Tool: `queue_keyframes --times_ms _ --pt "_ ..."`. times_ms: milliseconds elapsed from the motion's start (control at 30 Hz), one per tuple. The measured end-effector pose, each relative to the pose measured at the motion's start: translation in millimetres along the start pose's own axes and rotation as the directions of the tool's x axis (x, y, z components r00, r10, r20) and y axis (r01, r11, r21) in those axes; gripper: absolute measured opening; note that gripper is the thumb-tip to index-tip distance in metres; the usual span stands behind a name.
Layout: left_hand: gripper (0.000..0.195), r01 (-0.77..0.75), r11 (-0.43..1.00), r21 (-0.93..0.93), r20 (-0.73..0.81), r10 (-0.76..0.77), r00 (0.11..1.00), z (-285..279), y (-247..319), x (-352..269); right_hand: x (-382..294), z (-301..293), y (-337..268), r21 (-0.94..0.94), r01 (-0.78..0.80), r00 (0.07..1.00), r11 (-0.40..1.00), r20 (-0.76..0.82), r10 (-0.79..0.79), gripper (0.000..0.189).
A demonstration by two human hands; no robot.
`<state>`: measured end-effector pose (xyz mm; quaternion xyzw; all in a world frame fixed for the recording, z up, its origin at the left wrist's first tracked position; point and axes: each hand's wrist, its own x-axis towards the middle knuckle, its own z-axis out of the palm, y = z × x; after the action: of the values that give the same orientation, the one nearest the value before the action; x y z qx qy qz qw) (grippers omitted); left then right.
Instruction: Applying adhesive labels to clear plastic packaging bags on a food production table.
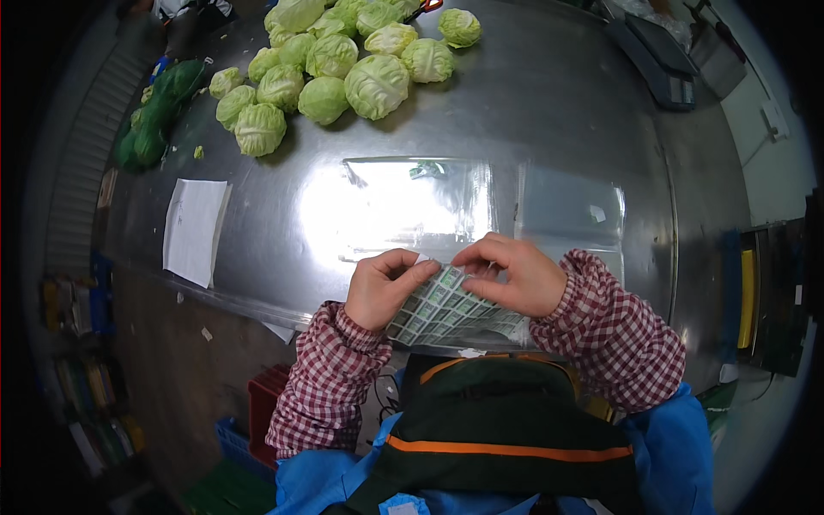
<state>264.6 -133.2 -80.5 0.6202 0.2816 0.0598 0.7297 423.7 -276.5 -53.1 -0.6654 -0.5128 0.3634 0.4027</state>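
A sheet of small green-and-white printed stickers is tilted at the near edge of a stainless steel table. My left hand pinches its top corner between thumb and index finger. My right hand is at the sheet's upper right edge, its thumb and fingers curled close together; whether it pinches a sticker is not clear. Just beyond my hands lie clear plastic bags, shining with glare, and a second stack of clear bags to the right.
Several green cabbages are heaped at the back left, beside a green net bag. White paper lies at the left edge. A scale stands back right. A red crate is below the table. Another person is at the upper left.
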Motion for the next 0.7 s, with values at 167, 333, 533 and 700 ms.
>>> queue_keyframes --times_ms 167,333,533,700 --pt "0.017 -0.043 0.999 -0.019 0.027 0.044 0.999 1.7 1.0 -6.1 -11.1 18.2 14.1 0.123 -0.156 0.987 0.980 0.068 0.149 0.031" --pt "0.013 -0.299 0.859 0.416 -0.107 0.372 0.922 -0.4 -6.0 0.8 -7.3 18.9 5.0 0.075 -0.172 0.985 0.982 -0.006 0.173 0.030" --pt "0.024 -0.325 0.782 0.531 -0.145 0.462 0.875 -4.6 3.4 9.5 25.2 -1.3 -9.9 0.057 -0.049 0.997 0.997 -0.050 0.052 0.026" --pt "0.015 -0.234 0.810 0.538 -0.172 0.378 0.910 -0.5 -0.1 -2.9 24.5 10.7 -3.9 -0.159 -0.025 0.994 0.987 -0.107 0.008 0.020"
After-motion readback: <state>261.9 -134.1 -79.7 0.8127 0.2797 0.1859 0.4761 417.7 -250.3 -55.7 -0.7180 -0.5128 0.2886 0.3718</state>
